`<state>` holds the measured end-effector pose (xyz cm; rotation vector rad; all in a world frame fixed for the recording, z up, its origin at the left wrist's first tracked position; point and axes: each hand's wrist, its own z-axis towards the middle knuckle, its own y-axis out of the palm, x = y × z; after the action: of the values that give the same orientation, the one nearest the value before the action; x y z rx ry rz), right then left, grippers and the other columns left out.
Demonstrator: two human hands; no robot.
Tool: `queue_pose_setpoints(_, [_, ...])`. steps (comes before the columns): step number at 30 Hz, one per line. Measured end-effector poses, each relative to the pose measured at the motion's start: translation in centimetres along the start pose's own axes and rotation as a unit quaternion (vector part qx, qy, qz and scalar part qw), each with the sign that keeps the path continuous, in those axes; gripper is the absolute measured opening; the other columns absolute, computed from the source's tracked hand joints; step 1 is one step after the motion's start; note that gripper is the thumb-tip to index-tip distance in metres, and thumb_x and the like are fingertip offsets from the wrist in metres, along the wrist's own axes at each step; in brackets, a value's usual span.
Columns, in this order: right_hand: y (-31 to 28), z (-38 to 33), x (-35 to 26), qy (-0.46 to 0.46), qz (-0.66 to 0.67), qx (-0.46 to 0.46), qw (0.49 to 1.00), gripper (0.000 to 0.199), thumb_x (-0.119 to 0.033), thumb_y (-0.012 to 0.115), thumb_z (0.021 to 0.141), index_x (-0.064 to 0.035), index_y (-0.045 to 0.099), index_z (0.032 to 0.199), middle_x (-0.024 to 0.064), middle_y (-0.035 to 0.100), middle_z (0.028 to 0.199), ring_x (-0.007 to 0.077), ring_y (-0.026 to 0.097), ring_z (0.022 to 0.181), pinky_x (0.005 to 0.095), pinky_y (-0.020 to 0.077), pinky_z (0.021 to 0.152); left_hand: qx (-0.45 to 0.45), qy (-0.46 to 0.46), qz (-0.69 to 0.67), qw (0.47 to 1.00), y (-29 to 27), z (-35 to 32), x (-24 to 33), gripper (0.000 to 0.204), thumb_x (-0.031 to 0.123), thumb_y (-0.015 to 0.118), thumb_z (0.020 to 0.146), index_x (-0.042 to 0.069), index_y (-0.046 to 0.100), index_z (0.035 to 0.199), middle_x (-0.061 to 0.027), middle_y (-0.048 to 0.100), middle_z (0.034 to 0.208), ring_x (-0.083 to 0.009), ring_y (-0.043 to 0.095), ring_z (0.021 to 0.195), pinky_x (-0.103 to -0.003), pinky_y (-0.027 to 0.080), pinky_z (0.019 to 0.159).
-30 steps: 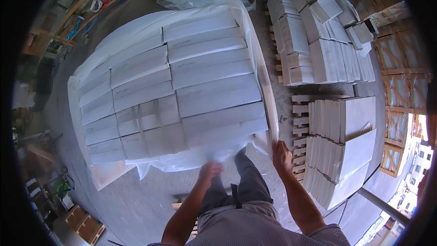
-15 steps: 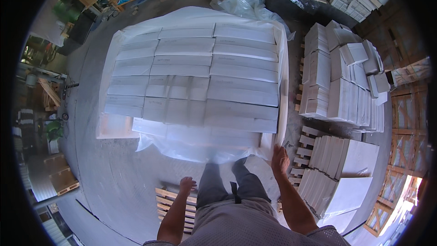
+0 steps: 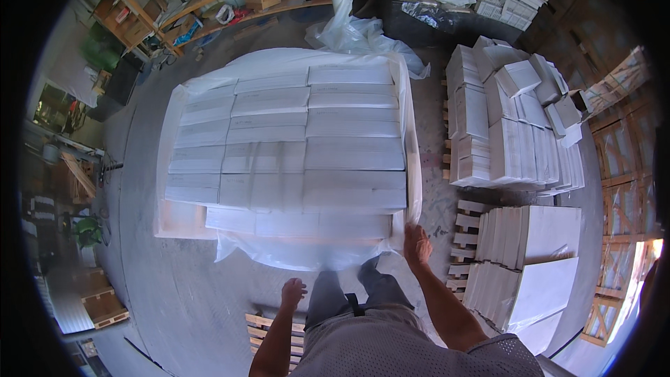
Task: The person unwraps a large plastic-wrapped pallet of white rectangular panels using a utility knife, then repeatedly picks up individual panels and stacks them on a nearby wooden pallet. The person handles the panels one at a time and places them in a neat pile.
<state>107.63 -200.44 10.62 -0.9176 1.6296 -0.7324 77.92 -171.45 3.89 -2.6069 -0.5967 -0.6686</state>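
Observation:
In front of me stands a large stack of long white cartons [image 3: 265, 157], laid in several rows inside a pale-walled crate or box [image 3: 185, 220]. Clear plastic sheeting [image 3: 279, 255] hangs over its near side and lines the far edge. My right hand [image 3: 417, 244] is closed at the near right corner of the stack, gripping what looks like the edge of the plastic. Beside my left leg, my left hand [image 3: 294, 292] hangs with fingers loosely bent and apart, holding nothing. It touches neither the cartons nor the plastic.
White cartons [image 3: 488, 146] are piled on a pallet to the right, some tilted on top. Nearer are flat white panels [image 3: 551, 237] on another pallet. A slatted wooden pallet [image 3: 269, 328] lies by my left leg. Bunched plastic [image 3: 363, 38] and a wooden shelf [image 3: 244, 0] are behind.
The view has shifted, so the far shelf shows more and the stack sits lower. My right hand stays at the stack's near right corner; my left hand still hangs free.

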Motion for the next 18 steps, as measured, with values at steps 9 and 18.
queue_pose_setpoints(9, [0.1, -0.1, -0.2, 0.04, -0.006, 0.01, 0.999, 0.04, -0.044, 0.044, 0.094, -0.0054, 0.053, 0.093, 0.0201, 0.063, 0.097, 0.044, 0.059, 0.09, 0.0533, 0.0439, 0.077, -0.054, 0.363, 0.17, 0.915, 6.0, 4.5, 14.0, 0.039, 0.035, 0.045, 0.096, 0.001, 0.059, 0.11, -0.011, 0.069, 0.089, -0.0194, 0.069, 0.075, -0.03, 0.052, 0.059])
queue_pose_setpoints(18, [0.7, 0.1, -0.2, 0.02, -0.084, 0.022, 0.996, 0.037, -0.041, 0.043, 0.095, -0.0073, 0.056, 0.092, 0.0166, 0.064, 0.093, 0.0398, 0.061, 0.088, 0.0506, 0.0462, 0.075, -0.06, 0.349, 0.346, 0.869, 0.0, 6.8, 2.7, 0.028, 0.031, 0.053, 0.09, 0.004, 0.06, 0.092, -0.0097, 0.064, 0.081, -0.0212, 0.065, 0.07, -0.034, 0.052, 0.062])
